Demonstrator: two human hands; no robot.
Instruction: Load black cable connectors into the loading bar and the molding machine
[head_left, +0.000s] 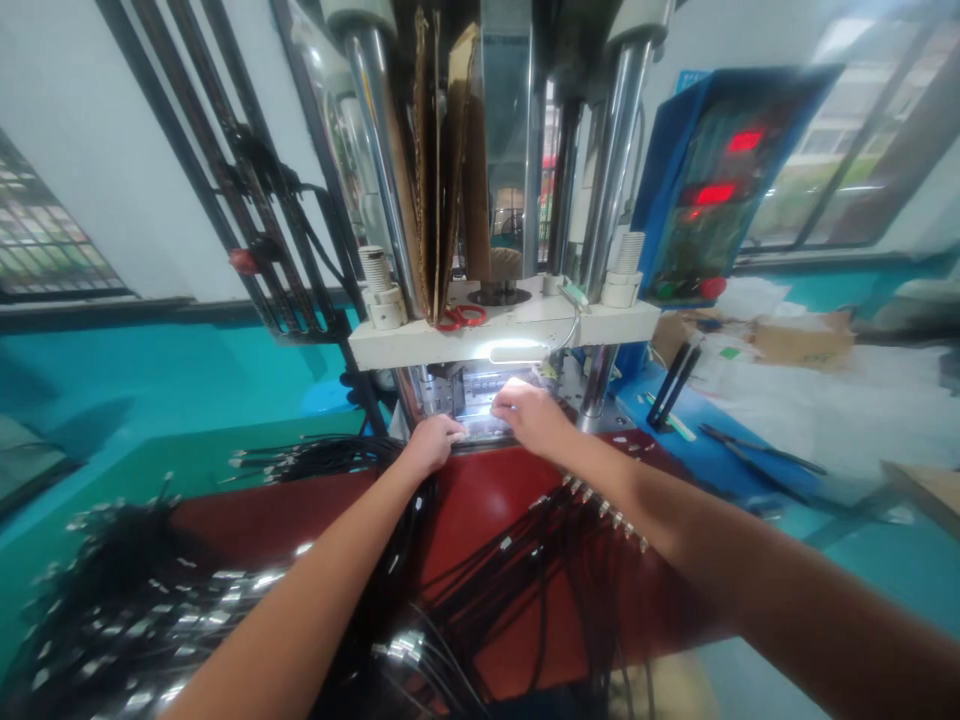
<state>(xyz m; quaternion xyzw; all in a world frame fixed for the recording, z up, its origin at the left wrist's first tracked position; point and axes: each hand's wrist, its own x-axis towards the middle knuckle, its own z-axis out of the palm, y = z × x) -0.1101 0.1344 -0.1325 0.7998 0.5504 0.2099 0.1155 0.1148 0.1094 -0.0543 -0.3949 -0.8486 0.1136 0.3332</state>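
Both hands reach into the lit opening of an upright press. My left hand is closed, thumb and fingers together at the front left of the metal mould; whatever it may pinch is too small to make out. Over the mould's right half, my right hand is also closed in a pinch, fingertips pointing left and down. Its contents cannot be made out either. Black cables with shiny metal connectors lie on the red tabletop below my hands.
A large heap of black cables covers the left side. Red-handled scissors rest on the press plate beside upright cardboard. At right are a blue control box with red displays, long-handled pliers and white bags.
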